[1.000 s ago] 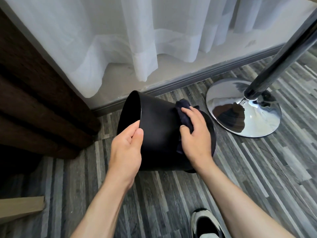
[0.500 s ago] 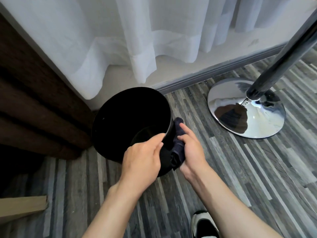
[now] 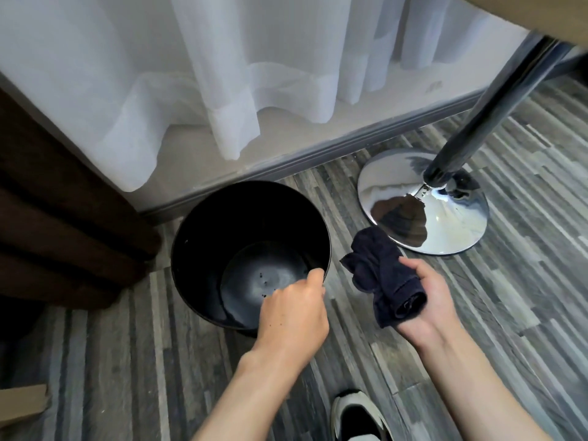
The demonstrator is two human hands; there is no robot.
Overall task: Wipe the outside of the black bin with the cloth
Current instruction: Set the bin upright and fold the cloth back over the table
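Two hands: bin [image 3: 203, 246] rim; cloth [image 3: 386, 278].

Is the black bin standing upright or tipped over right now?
Upright. The black bin stands on the floor, mouth facing up, its inner bottom visible, left hand at its rim.

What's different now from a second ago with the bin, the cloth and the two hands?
The black bin went from lying tilted on its side to standing upright on the floor, mouth up. The right hand lifted the dark cloth off the bin's wall and now holds it bunched, clear of the bin. The left hand shifted from the side wall to the near rim. The chrome pedestal base and curtain stayed put.
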